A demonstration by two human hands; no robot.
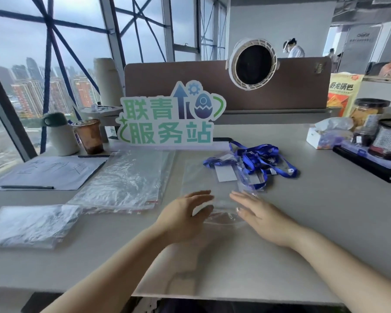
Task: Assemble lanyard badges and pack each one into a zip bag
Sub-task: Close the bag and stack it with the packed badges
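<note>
Zip bag (224,206) lies flat between left hand (183,215) and right hand (262,215), fingers extended.

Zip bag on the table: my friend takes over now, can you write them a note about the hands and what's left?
Left hand and right hand: both open, fingers straight, either side of the near mouth of the zip bag.
Blue lanyards with badges lie heaped behind it.
Spare zip bags are stacked to the left.
Done: one bag laid out; whether it is filled, I cannot tell.
Left: probably seal it, then pack the heap.
</note>
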